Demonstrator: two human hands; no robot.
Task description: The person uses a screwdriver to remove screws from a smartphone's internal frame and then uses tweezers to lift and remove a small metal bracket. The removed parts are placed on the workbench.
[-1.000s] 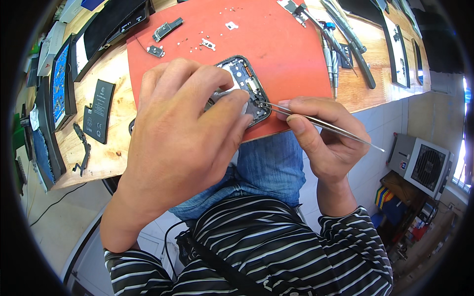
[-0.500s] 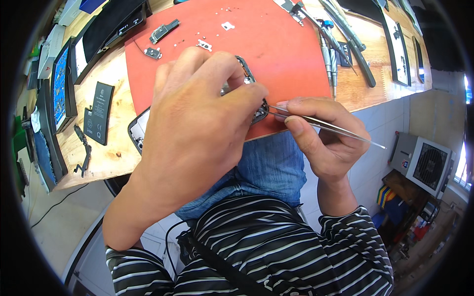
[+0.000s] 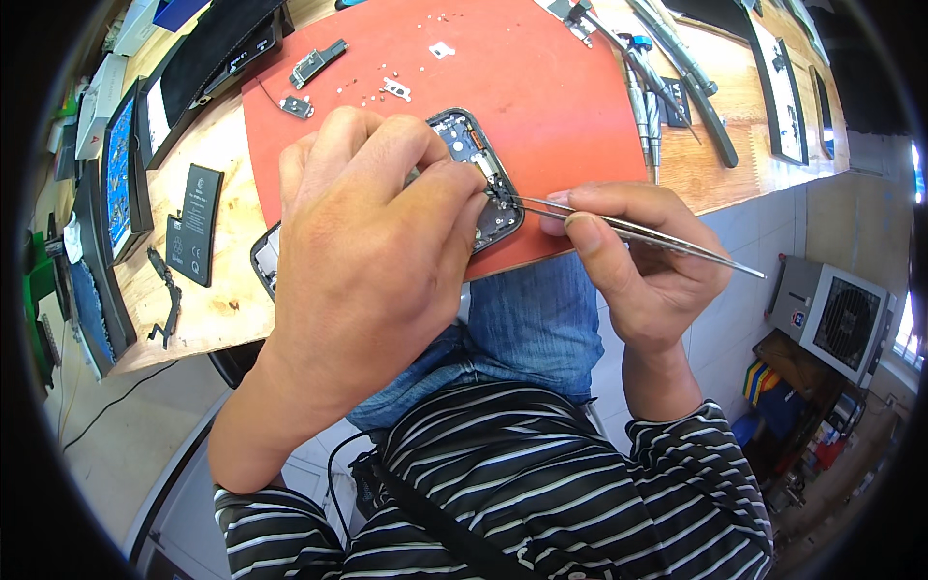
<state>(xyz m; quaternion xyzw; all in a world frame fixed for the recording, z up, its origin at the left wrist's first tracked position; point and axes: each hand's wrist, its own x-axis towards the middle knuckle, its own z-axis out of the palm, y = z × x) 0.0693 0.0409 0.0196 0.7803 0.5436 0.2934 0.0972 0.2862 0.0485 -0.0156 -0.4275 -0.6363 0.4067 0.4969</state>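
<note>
An opened smartphone body (image 3: 456, 135) with a dark frame lies at a slant on the red mat, its inner parts exposed at the right end. My left hand (image 3: 372, 232) covers much of its middle, thumb and forefinger pinched together over a tiny dark part inside; what they grip is too small to name. My right hand (image 3: 648, 266) holds metal tweezers (image 3: 667, 243) between thumb and fingers. The tweezer tips reach the phone's right end, close to my left fingertips.
Loose phone modules (image 3: 317, 63), a small bracket (image 3: 396, 89) and tiny screws lie on the red mat (image 3: 570, 116). On the wood at left are a black battery (image 3: 198, 227) and a dark flex cable (image 3: 166, 295). Screwdrivers (image 3: 640, 111) lie at right. The table's front edge runs just below the phone.
My left hand has shifted slightly left, uncovering more of the phone's right end. The tweezers have moved a little, their tips staying near that end.
</note>
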